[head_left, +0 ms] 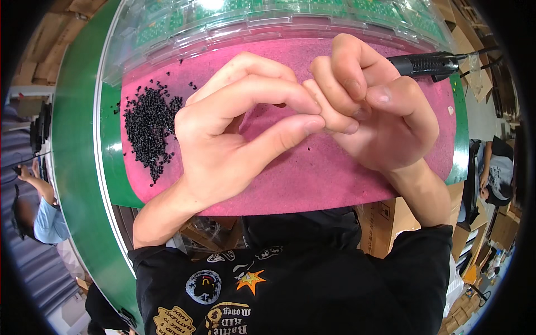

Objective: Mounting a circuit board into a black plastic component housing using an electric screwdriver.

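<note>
Both of my hands are raised over a pink mat (335,190), meeting near its middle. My left hand (229,123) pinches with thumb and forefinger, the tips touching the fingers of my right hand. My right hand (379,111) is curled with its palm turned up, thumb against the bent forefinger. Anything held between the fingertips is hidden or too small to make out. Left of my left hand lies a heap of tiny black parts (148,128), with some scattered loose around it.
Clear plastic trays (268,22) with green circuit boards stand along the mat's far edge. A black handheld tool (424,65) with a cable lies beyond my right hand. The table (84,111) is green. Cardboard boxes (385,226) sit below its near edge. Other people are at both sides.
</note>
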A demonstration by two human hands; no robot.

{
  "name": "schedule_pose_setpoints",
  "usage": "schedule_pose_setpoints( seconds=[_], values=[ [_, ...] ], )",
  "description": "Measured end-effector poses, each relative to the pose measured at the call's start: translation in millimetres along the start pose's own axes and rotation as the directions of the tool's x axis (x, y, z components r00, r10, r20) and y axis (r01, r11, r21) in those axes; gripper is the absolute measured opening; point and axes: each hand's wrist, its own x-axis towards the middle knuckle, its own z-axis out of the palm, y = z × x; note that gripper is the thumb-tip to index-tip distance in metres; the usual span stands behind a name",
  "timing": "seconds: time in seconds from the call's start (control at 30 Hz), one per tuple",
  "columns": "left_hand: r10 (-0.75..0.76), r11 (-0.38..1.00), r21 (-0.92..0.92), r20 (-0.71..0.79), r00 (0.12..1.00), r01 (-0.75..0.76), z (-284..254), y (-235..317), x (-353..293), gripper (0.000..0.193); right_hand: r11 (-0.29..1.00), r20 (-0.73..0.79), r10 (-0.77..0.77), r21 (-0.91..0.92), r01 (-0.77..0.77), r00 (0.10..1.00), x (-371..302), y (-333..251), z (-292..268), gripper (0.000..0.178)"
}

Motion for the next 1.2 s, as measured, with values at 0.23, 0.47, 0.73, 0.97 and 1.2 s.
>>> schedule_pose_setpoints(
  seconds=[0.23,0.47,0.73,0.97,1.2],
  values=[
    [-0.136,0.931,-0.333,0.069,0.988,0.151,-7,2,5,0.016,0.999,0.019,-0.034,0.028,0.033,0.999,0,-1,-2,0.013],
    [-0.089,0.841,-0.499,0.251,0.964,0.207,-18,5,11,0.021,0.995,-0.22,-0.01,0.094,0.032,0.975,-3,-12,6,0.016],
    [0.09,0.688,-0.687,0.402,0.911,0.235,-31,-13,14,0.027,0.997,-0.242,-0.035,0.061,0.052,0.97,2,-16,10,0.012],
    [-0.197,0.837,-0.458,0.259,0.946,0.3,-15,-22,10,0.023,0.913,0.049,0.069,0.399,-0.083,0.996,0,-20,-17,0.011],
    [-0.313,0.758,-0.565,0.124,0.942,0.326,-12,-22,11,0.029,0.906,-0.242,0.119,0.424,-0.005,0.963,0,-21,2,0.011]
  ],
)
